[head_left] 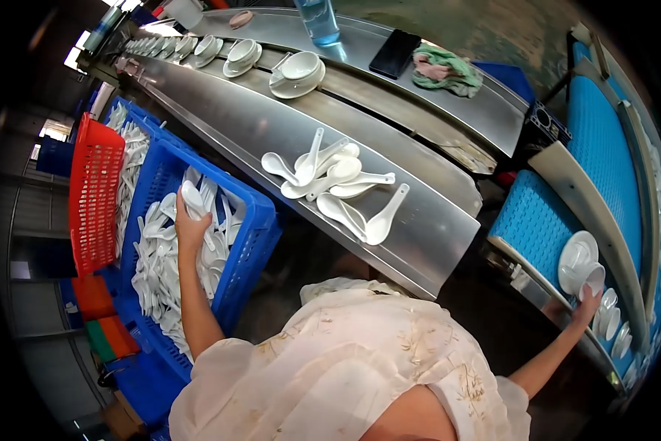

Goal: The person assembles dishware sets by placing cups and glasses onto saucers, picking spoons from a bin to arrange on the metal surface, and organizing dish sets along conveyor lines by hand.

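Observation:
My left hand (pixel 191 226) reaches into a blue crate full of white spoons (pixel 154 275), its fingers closed round a white soup spoon (pixel 191 197). Far to the right, my right hand (pixel 587 307) grips a small white bowl (pixel 592 276) by its lower side. That bowl is beside a white saucer (pixel 579 250) on a blue belt (pixel 534 209). More small white dishes (pixel 606 322) stand along the belt close to my right wrist. In front of me, a loose pile of white spoons (pixel 334 167) lies on the steel counter.
Bowls on saucers (pixel 299 67) line a channel behind the counter (pixel 235 121). A blue bottle (pixel 318 22), a black phone (pixel 395 53) and a green-pink cloth (pixel 448 70) rest on the far ledge. A red basket (pixel 97 195) stands beside the blue crate (pixel 251 242).

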Motion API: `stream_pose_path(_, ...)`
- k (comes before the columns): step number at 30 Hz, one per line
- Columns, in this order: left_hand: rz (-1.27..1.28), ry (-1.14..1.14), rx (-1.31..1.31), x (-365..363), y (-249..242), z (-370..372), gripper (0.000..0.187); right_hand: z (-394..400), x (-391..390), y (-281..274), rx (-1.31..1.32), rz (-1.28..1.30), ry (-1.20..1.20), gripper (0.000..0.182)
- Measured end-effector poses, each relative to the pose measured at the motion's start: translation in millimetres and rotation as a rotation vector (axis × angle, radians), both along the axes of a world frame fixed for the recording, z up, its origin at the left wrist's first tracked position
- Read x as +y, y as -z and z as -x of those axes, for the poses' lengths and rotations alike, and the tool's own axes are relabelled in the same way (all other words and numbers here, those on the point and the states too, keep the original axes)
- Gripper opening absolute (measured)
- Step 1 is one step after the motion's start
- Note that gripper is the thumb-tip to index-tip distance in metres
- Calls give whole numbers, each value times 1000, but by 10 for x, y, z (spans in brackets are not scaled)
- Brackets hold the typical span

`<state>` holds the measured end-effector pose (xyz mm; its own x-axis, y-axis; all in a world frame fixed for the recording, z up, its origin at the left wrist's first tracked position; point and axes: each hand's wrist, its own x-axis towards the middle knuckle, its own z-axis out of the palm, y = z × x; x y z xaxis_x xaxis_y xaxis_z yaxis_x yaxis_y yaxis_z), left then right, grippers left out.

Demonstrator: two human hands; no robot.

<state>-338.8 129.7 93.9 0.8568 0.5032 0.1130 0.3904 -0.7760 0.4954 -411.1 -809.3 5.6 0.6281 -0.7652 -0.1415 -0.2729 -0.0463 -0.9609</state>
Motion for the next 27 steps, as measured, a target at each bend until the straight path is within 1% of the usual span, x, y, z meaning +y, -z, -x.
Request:
stream_pose_path(1, -22, 6, -5, -45, -92, 1, 88, -189, 420, -91, -38, -39, -61, 55)
stream_pose_path(2, -45, 14, -5, -56, -164, -4, 87, -356, 669, -14, -79, -88, -89, 54)
stream_pose_path(3, -75, -36, 42, 14, -196, 39, 85, -548, 959, 16, -144, -174, -189, 53)
stream_pose_path(4, -79, -53, -27, 102, -184, 97, 84, -790, 1373, -39, -133, -210, -202, 53)
stream_pose_path(5, -87, -143, -8, 69, -298, 115, 85, -1023, 1748, -65, -184, -241, -272, 53)
stream_pose_path(6, -96, -234, 12, 39, -414, 132, 85, -1271, 2113, -107, -182, -258, -319, 52)
stream_pose_path(7, -149, -179, -133, 166, -373, 189, 82, -1540, 2502, -202, -171, -253, -394, 51)
stream_pose_path(8, -198, -171, -200, 354, -343, 238, 77, -1785, 2958, -375, -171, -265, -440, 49)
stream_pose_path(9, -190, -140, -246, 496, -369, 237, 73, -2037, 3278, -438, -169, -258, -529, 48)
stream_pose_path(10, -179, -110, -294, 596, -393, 218, 69, -2320, 3555, -406, -201, -308, -599, 46)
stream_pose_path(11, -79, -69, -279, 589, -456, 130, 68, -2572, 3900, -493, -230, -351, -686, 46)
stream_pose_path(12, 21, -25, -269, 499, -575, -37, 67, -2821, 4192, -492, -218, -367, -725, 48)
stream_pose_path(14, 23, 170, -195, 315, -768, -465, 67, -3288, 4720, -400, -263, -373, -851, 47)
stream_pose_path(15, 30, 268, -160, 223, -865, -679, 67, -3489, 4989, -316, -300, -439, -857, 45)
stream_pose_path(16, -168, 402, -187, 0, -1012, -907, 74, -3689, 5203, -165, -274, -440, -875, 42)
stream_pose_path(17, -240, 506, -143, -117, -1091, -1104, 78, -3817, 5426, -70, -310, -431, -876, 40)
stream_pose_path(18, -362, 662, -154, -134, -1053, -1317, 80, -3952, 5603, 65, -269, -395, -860, 42)
stream_pose_path(19, -289, 767, -112, -160, -1006, -1502, 81, -4001, 5809, 68, -275, -427, -823, 41)
stream_pose_path(20, -235, 781, 30, -179, -921, -1651, 82, -4142, 5952, 270, -239, -341, -788, 40)
stream_pose_path(21, -203, 911, -3, -159, -759, -1785, 82, -4260, 6079, 452, -191, -223, -750, 40)
stream_pose_path(22, -148, 987, 46, -170, -629, -1905, 81, -4298, 6193, 484, -136, -104, -712, 40)
stream_pose_path(23, -125, 1007, 154, -203, -541, -1981, 82, -4316, 6277, 535, -73, 53, -675, 40)
stream_pose_path(24, -96, 1024, 268, -269, -480, -2033, 82, -4341, 6287, 559, -51, 48, -709, 39)
stream_pose_path(26, -70, 1071, 377, -263, -206, -2130, 83, -4367, 6262, 634, 6, 30, -779, 37)
stream_pose_path(27, -93, 1111, 377, -227, -27, -2148, 84, -4250, 6203, 325, 54, -52, -894, 35)
